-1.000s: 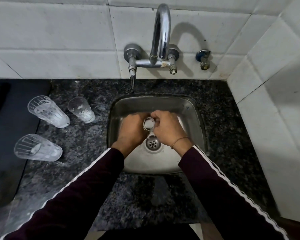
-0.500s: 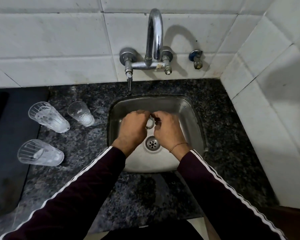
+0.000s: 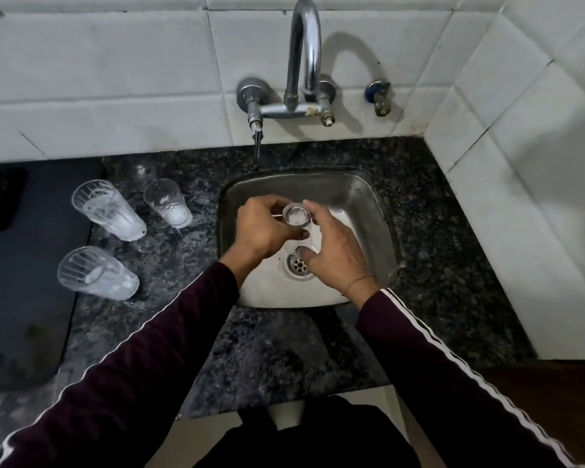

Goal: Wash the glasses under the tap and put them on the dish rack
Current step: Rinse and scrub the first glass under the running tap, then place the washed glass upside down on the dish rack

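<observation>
Step in hand: washing. A glass [image 3: 297, 215] is held over the sink [image 3: 368, 211], roughly below the tap [image 3: 304, 45] and above the drain [image 3: 299, 264]. Its open mouth faces up toward the camera. No running stream can be made out; whether water is flowing cannot be told.

Grip: the left hand [image 3: 264, 231] has its fingers curled round the glass body from the left side, and it appears to carry the load. The right hand [image 3: 335, 248] has thumb and fingers bent in against the right side of the glass, near the rim and lower down. Both hands hold it between them (how firm the right hand's contact is cannot be confirmed).

Condition of the item: clear, small, tapered, wet-looking, with a bright reflective base seen through the mouth. No soap or residue can be judged at this size.

Other stock: three glasses [image 3: 108, 211] stand on the counter [image 3: 284, 349] to the left of the sink, well apart from the hands. Whether these are washed cannot be told.

Next move, in my judgement: finish rinsing, tip the water out, then carry the glass left. No rack can be positively identified; the dark mat [image 3: 21, 282] at the left edge may serve, so the set-down place needs confirming. Wet glass calls for a secure one-handed hold during transfer.
</observation>
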